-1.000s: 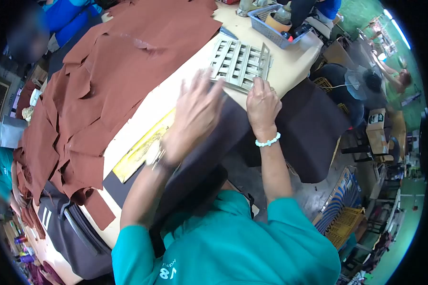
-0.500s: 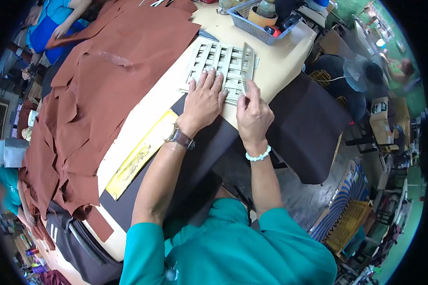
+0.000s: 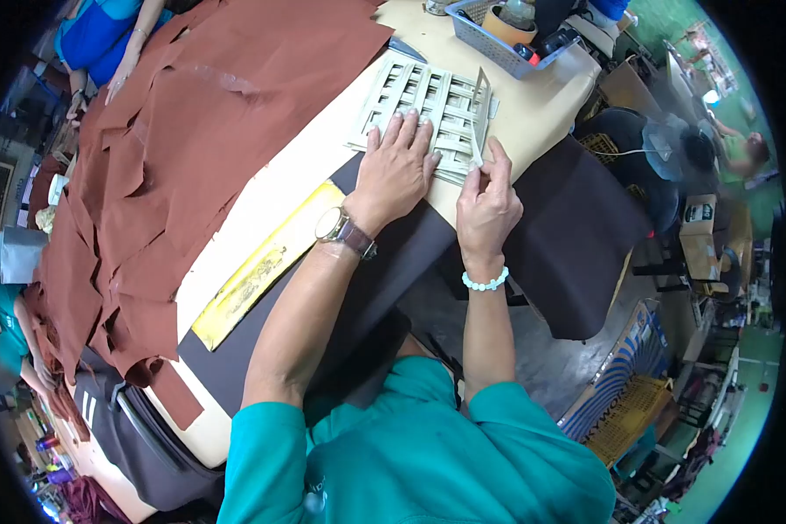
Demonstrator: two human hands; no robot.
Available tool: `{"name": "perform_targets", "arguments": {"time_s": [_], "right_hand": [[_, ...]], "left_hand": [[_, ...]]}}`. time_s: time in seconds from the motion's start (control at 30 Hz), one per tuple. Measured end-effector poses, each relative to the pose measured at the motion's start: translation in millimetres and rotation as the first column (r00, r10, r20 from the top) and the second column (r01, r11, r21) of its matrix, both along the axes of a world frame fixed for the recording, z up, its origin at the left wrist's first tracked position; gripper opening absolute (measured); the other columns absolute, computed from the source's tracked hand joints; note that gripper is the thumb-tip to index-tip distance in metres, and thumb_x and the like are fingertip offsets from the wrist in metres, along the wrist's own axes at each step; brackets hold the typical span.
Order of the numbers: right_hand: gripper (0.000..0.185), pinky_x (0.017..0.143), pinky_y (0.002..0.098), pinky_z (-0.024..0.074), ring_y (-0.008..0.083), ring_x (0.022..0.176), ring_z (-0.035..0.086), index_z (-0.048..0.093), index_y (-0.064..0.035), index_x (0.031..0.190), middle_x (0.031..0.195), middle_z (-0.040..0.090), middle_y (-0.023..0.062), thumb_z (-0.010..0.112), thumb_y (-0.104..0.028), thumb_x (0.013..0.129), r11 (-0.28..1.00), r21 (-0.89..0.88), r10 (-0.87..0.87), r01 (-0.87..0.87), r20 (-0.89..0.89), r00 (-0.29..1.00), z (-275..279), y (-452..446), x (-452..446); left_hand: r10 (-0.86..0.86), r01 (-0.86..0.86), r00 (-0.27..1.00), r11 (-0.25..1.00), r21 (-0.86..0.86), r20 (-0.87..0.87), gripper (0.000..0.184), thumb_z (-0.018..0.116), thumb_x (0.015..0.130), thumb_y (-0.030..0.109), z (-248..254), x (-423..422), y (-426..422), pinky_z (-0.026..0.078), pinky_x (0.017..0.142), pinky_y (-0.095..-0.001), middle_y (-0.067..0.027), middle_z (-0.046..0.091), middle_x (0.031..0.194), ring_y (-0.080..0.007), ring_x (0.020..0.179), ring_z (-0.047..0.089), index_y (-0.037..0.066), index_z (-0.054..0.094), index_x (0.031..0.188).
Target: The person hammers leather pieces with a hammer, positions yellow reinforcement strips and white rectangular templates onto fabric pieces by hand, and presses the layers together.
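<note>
A pale slotted sheet (image 3: 410,92), with rows of rectangular cut-outs and apparently several layers, lies on the table. My left hand (image 3: 395,170) rests flat on its near part, fingers stretched out. Along the sheet's right side, a narrow pale strip (image 3: 481,105) stands raised at a slant; whether it is joined to the sheet is unclear. My right hand (image 3: 489,210) is at the strip's lower end, the thumb close to or touching it. Its index finger points up, apart from the thumb, and the other fingers are curled.
Brown leather pieces (image 3: 227,131) cover the table's left side. A worn yellow strip (image 3: 266,266) lies on dark material (image 3: 358,275) near me. A grey basket (image 3: 498,45) of supplies stands at the back. Another person's hand (image 3: 124,74) is at the far left.
The view has shifted, moving the table's things rightward. My right index finger has come away from the raised strip, which tilts differently. My left hand stays on the sheet.
</note>
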State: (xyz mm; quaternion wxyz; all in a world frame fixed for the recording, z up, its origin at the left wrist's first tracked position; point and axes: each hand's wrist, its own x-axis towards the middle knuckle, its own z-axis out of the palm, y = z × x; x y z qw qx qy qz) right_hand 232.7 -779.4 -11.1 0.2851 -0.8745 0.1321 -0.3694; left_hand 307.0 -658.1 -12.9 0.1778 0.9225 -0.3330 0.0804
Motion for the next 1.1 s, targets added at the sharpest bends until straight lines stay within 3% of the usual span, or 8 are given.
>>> {"name": "perform_targets", "arguments": {"time_s": [0.1, 0.4, 0.6, 0.7, 0.8, 0.9, 1.0, 1.1], "right_hand": [[0.050, 0.074, 0.0390, 0.0497, 0.0285, 0.081, 0.065, 0.048, -0.0002, 0.123, 0.087, 0.066, 0.0127, 0.066, -0.002, 0.077, 1.000, -0.007, 0.020, -0.020, 0.082, 0.996, 0.9, 3.8, -1.7], [0.049, 0.067, 0.0414, 0.0481, 0.0287, 0.072, 0.065, 0.047, -0.0020, 0.125, 0.079, 0.066, 0.0095, 0.064, -0.002, 0.078, 0.978, -0.209, 0.008, 0.001, 0.043, 0.999, -1.4, -1.3, -4.3], [0.050, 0.066, 0.0409, 0.0494, 0.0307, 0.068, 0.066, 0.045, -0.0045, 0.126, 0.076, 0.066, 0.0104, 0.063, -0.002, 0.079, 0.991, -0.130, -0.027, 0.019, -0.064, 0.998, 14.8, -3.9, -2.0], [0.052, 0.065, 0.0410, 0.0501, 0.0310, 0.070, 0.066, 0.042, -0.0048, 0.128, 0.079, 0.067, 0.0112, 0.062, -0.003, 0.080, 0.997, -0.028, 0.077, -0.079, -0.053, 0.996, 14.7, -7.4, -3.6], [0.050, 0.061, 0.0409, 0.0502, 0.0316, 0.070, 0.066, 0.044, -0.0040, 0.127, 0.080, 0.067, 0.0118, 0.063, -0.004, 0.081, 0.969, -0.234, 0.089, -0.073, 0.059, 0.994, 7.4, -16.1, -3.7], [0.047, 0.062, 0.0387, 0.0512, 0.0305, 0.072, 0.067, 0.047, -0.0028, 0.125, 0.080, 0.067, 0.0128, 0.062, -0.003, 0.081, 0.961, -0.251, 0.130, -0.117, 0.036, 0.991, 4.3, -20.9, -4.5], [0.046, 0.067, 0.0353, 0.0520, 0.0282, 0.074, 0.067, 0.049, -0.0017, 0.124, 0.079, 0.066, 0.0143, 0.062, 0.000, 0.080, 0.998, 0.012, 0.063, -0.063, 0.027, 0.998, 11.8, -26.5, -2.4], [0.035, 0.068, 0.0311, 0.0524, 0.0190, 0.076, 0.066, 0.049, 0.0047, 0.121, 0.087, 0.066, 0.0136, 0.055, 0.002, 0.087, 0.970, 0.234, -0.008, -0.061, 0.282, 0.959, 5.1, -53.8, 9.4]], "left_hand": [[0.007, -0.007, 1.000, 1.000, 0.000, 0.001, 0.047, 0.036, 0.097, 0.031, -0.3, -0.4, -0.4, 0.026, 0.105, -0.0562, -0.0205, 0.034, 0.143, -0.0374, 0.134, 0.030, 0.004, 0.037, 0.136], [0.050, -0.050, 0.999, 0.998, -0.050, 0.004, 0.070, 0.049, 0.088, 0.054, 4.8, -0.8, -5.9, 0.029, 0.102, -0.0553, -0.0220, 0.039, 0.139, -0.0359, 0.130, 0.035, 0.001, 0.043, 0.132], [0.061, -0.061, 0.998, 0.997, -0.052, -0.004, 0.072, 0.052, 0.085, 0.056, 5.8, -0.3, -7.3, 0.029, 0.101, -0.0565, -0.0216, 0.041, 0.137, -0.0360, 0.129, 0.037, 0.001, 0.046, 0.130], [0.065, -0.066, 0.998, 0.997, -0.031, -0.011, 0.072, 0.052, 0.084, 0.056, 7.3, -0.1, -7.4, 0.029, 0.101, -0.0569, -0.0214, 0.041, 0.138, -0.0360, 0.129, 0.038, 0.001, 0.046, 0.130], [0.068, -0.069, 0.997, 0.998, -0.017, -0.019, 0.072, 0.052, 0.084, 0.056, 8.4, 0.3, -8.3, 0.028, 0.102, -0.0570, -0.0214, 0.040, 0.138, -0.0359, 0.129, 0.037, 0.001, 0.045, 0.131], [0.069, -0.069, 0.997, 0.998, -0.013, -0.030, 0.072, 0.051, 0.085, 0.056, 8.5, -0.5, -7.9, 0.027, 0.103, -0.0568, -0.0215, 0.039, 0.139, -0.0356, 0.130, 0.036, 0.001, 0.044, 0.131], [0.068, -0.069, 0.997, 0.998, -0.009, -0.033, 0.072, 0.050, 0.085, 0.056, 7.5, -1.7, -8.1, 0.027, 0.104, -0.0565, -0.0214, 0.038, 0.140, -0.0353, 0.131, 0.035, 0.002, 0.043, 0.132], [0.079, -0.079, 0.997, 0.996, -0.032, -0.018, 0.072, 0.052, 0.084, 0.055, 5.9, -0.8, -7.6, 0.027, 0.104, -0.0568, -0.0209, 0.039, 0.140, -0.0351, 0.132, 0.034, 0.002, 0.043, 0.132]]}}
